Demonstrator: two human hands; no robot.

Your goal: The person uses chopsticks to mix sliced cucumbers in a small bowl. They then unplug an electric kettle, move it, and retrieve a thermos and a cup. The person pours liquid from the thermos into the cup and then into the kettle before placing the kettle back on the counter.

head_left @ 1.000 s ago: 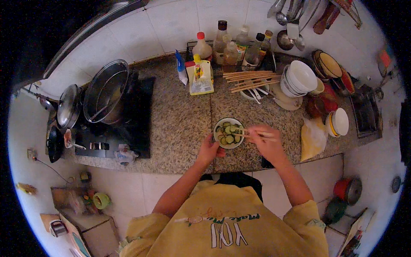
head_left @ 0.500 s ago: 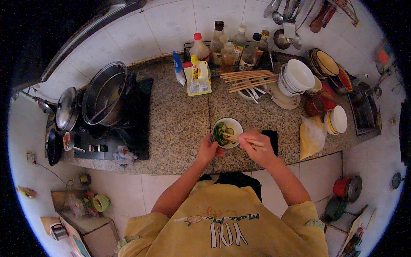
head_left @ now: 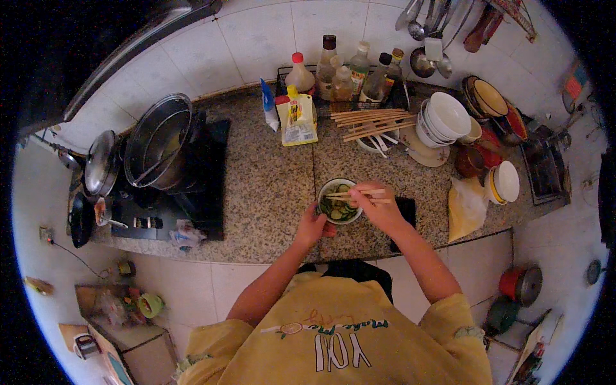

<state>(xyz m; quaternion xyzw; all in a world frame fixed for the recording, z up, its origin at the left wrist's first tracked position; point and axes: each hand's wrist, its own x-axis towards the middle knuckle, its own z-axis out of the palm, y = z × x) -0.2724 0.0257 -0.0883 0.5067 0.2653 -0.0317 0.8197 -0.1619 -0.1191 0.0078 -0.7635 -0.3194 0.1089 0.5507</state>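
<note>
A small white bowl (head_left: pixel 360 216) with a dark rim stands on the speckled counter in front of me. Green cucumber slices (head_left: pixel 338 210) lie inside it. Around the bowl's near left side, my left hand (head_left: pixel 313 226) is closed, thumb by the rim. A pair of light wooden chopsticks (head_left: pixel 374 192) is gripped in my right hand (head_left: pixel 378 210), over the bowl's right edge. Their tips reach across the slices toward the bowl's left side.
Behind the bowl lie several loose chopsticks (head_left: pixel 372 120) beside stacked white bowls (head_left: pixel 449 115). Bottles (head_left: pixel 327 67) and a yellow-capped pouch (head_left: pixel 299 122) stand along the wall. A large pot (head_left: pixel 158 141) sits on the left stove; a bag of yellow contents (head_left: pixel 467 208) rests at right.
My right hand has shifted slightly left and up, and the chopsticks now lie flatter, tips farther left across the bowl. The cucumber slices are rearranged. My left hand keeps its hold.
</note>
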